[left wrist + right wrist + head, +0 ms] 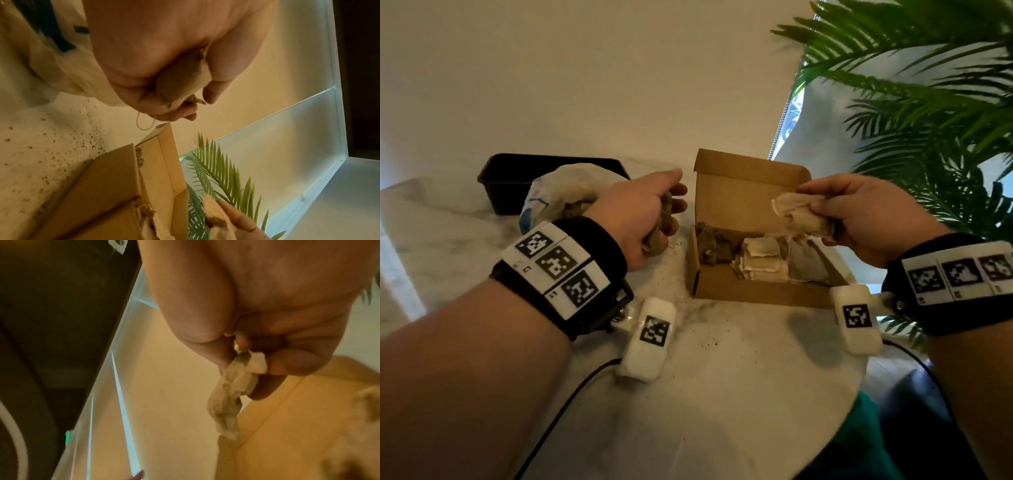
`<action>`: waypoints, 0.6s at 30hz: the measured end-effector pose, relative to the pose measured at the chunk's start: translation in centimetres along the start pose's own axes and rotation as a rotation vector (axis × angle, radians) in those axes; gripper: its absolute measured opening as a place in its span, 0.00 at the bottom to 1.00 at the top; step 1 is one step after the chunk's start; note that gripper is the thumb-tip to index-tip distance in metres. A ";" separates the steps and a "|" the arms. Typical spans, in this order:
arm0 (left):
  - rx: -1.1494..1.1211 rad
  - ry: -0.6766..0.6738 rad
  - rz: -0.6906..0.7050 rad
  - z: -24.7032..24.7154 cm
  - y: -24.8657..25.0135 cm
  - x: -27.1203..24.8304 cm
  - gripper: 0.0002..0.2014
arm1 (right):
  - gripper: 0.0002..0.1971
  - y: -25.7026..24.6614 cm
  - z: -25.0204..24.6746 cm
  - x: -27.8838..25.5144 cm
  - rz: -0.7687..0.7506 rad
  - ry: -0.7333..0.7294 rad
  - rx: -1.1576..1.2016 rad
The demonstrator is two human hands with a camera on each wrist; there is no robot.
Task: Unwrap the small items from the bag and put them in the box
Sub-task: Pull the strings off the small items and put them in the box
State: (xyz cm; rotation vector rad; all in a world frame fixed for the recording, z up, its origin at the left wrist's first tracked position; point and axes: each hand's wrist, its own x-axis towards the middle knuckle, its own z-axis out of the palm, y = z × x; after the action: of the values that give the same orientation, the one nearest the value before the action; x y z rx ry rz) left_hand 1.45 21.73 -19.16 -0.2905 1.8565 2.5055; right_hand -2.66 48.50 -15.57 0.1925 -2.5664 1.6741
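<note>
Flanking the open box (pixel 748 294), both hands holding sachets.

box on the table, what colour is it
Plain brown cardboard box, clearest in the head view.

The box (pixel 756 287) sits on the table (pixel 722 394) at frame centre, its lid standing behind it, with small pouches (pixel 760 260) inside. To its left lies the bag (pixel 551 195), and behind the bag a tray (pixel 517 178). A plant (pixel 928 102) fills the upper right. Crumbs (pixel 709 342) lie on the table before the box.
</note>
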 end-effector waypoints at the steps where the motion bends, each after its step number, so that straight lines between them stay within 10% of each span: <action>1: -0.003 -0.001 -0.004 0.0 0.0 0.0 0.14 | 0.12 0.4 -0.6 0.1 0.031 0.001 -0.081; 9: -0.013 0.003 -0.022 0.0 -0.2 0.0 0.13 | 0.09 0.5 -1.2 -0.8 0.087 -0.101 -0.771; 14: -0.063 -0.003 -0.039 0.0 -0.2 0.0 0.14 | 0.06 -1.1 0.5 -1.2 -0.096 0.055 -0.538; 18: -0.108 -0.008 -0.058 -0.1 0.0 -0.1 0.15 | 0.19 -2.0 3.4 -2.6 -0.050 -0.088 -0.587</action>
State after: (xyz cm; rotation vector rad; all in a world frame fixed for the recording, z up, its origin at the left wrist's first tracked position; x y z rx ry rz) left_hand 1.53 21.68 -19.17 -0.3305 1.6878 2.5680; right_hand 0.20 44.75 -15.46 0.2895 -2.9488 0.8511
